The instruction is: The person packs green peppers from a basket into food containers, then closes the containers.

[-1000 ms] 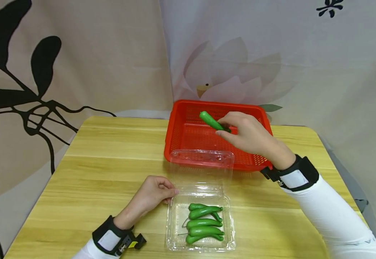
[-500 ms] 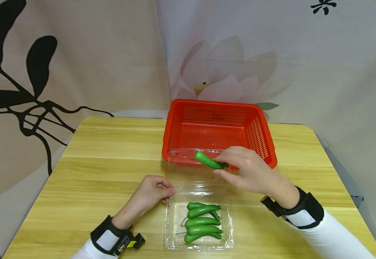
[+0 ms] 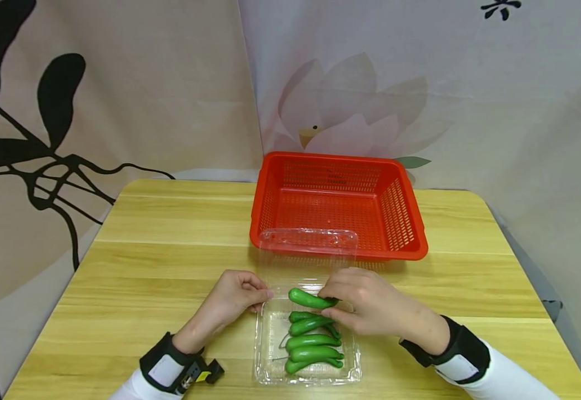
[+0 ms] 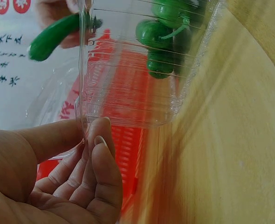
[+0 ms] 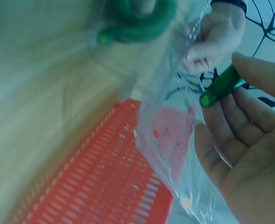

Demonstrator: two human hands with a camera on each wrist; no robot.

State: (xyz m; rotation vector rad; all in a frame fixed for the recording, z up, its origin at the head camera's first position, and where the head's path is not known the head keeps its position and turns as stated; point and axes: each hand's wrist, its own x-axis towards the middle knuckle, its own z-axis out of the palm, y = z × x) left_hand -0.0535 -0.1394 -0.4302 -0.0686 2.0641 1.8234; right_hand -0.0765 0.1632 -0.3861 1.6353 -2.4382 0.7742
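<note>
A clear plastic clamshell box [image 3: 265, 375] lies open on the table, with several green peppers [image 3: 313, 341] side by side in its base. My left hand [image 3: 235, 297] pinches the box's rim at its upper left corner between thumb and fingers, as the left wrist view also shows. My right hand [image 3: 370, 303] grips one green pepper [image 3: 307, 299] by its stem end. That pepper is held over the back part of the box base, just behind the other peppers. In the right wrist view the held pepper [image 5: 219, 87] sits between thumb and fingers.
Behind the box stands a red plastic basket [image 3: 330, 205] with slotted walls, and no pepper shows in it. The box's raised clear lid [image 3: 307, 239] overlaps the basket's front edge. A wooden table [image 3: 170, 244] carries everything; a printed cloth [image 3: 180, 83] hangs behind.
My right hand has brought the pepper from above the red basket toward the front, down over the box base. The left hand has kept its hold on the box's corner.
</note>
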